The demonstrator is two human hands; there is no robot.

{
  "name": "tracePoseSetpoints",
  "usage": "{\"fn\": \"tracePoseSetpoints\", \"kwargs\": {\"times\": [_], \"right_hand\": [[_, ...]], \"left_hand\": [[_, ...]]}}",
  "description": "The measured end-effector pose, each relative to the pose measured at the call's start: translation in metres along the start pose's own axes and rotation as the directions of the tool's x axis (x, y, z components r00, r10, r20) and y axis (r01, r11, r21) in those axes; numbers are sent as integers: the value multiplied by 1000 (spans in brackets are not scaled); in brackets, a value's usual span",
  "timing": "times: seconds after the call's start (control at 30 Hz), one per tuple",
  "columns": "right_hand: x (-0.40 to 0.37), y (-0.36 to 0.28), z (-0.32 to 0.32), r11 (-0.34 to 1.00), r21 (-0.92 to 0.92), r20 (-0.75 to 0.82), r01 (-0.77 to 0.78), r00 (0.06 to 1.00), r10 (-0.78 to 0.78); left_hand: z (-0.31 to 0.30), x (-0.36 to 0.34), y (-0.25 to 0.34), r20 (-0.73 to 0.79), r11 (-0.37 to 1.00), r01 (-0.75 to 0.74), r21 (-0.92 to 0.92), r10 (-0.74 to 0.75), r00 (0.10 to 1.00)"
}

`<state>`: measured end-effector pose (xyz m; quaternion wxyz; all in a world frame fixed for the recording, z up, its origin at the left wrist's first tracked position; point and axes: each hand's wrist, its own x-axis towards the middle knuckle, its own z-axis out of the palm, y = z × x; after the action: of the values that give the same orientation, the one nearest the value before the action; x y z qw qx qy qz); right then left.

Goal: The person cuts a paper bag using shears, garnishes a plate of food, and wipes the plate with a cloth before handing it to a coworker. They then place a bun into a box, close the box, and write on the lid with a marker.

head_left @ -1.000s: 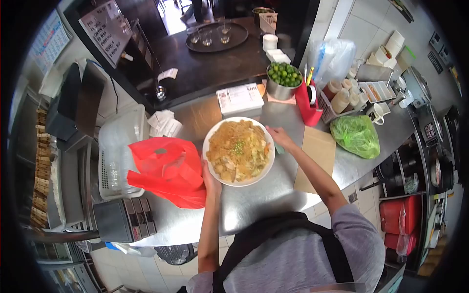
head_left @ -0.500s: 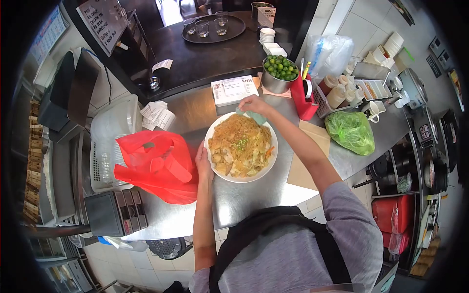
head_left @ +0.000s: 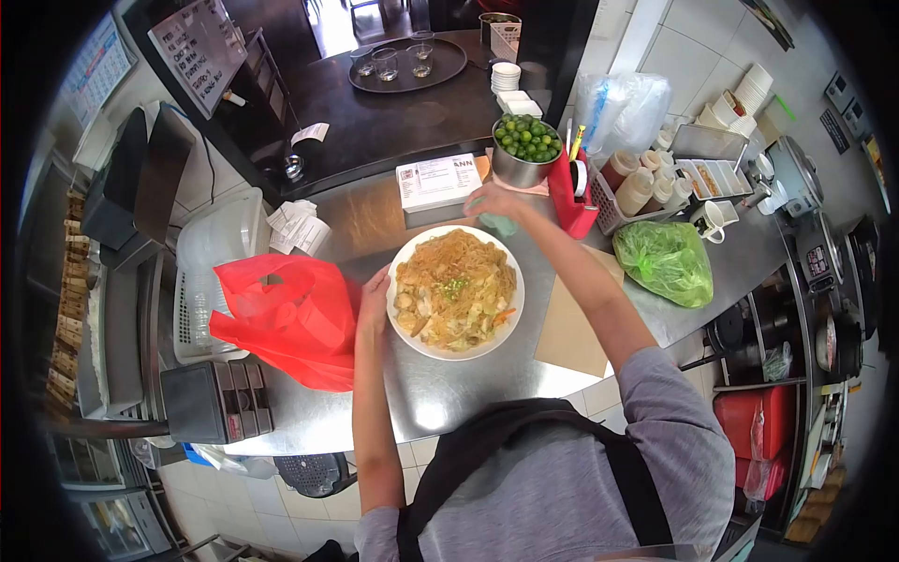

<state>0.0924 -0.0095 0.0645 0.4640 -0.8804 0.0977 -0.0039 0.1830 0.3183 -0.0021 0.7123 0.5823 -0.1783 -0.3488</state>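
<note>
A white plate (head_left: 403, 255) heaped with fried noodles (head_left: 456, 290) rests on the steel counter (head_left: 449, 393). My left hand (head_left: 373, 298) grips the plate's left rim. At the plate's far edge my right hand (head_left: 493, 202) presses a pale green cloth (head_left: 499, 224) against the rim.
A red plastic bag (head_left: 290, 318) lies left of the plate. Behind it are a white box (head_left: 435, 181), a steel bowl of limes (head_left: 523, 149), a red holder (head_left: 570, 201) and sauce bottles (head_left: 637, 187). A green bag (head_left: 667, 260) and brown paper (head_left: 569, 330) lie at the right.
My right hand with the cloth went from the plate's right edge round to its far edge. The left hand kept hold of the rim and the plate shifted slightly left.
</note>
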Motion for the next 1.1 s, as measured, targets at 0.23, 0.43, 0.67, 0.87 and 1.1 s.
{"fn": "tracePoseSetpoints", "kwargs": {"times": [0.23,0.43,0.67,0.87,1.1], "right_hand": [[-10,7,-7,966,-178,71,-185,977,201],[-46,16,0,962,120,145,-244,963,226],[-94,32,19,901,280,71,-330,944,324],[-145,28,46,718,609,44,-337,918,394],[-180,12,83,629,711,0,-314,895,447]], "left_hand": [[47,33,60,189,227,-291,929,386,903],[70,83,55,270,-169,-244,955,158,950],[53,46,58,56,-66,-45,997,176,983],[32,-28,39,-253,193,210,958,234,939],[19,-90,0,-400,573,202,794,244,883]]}}
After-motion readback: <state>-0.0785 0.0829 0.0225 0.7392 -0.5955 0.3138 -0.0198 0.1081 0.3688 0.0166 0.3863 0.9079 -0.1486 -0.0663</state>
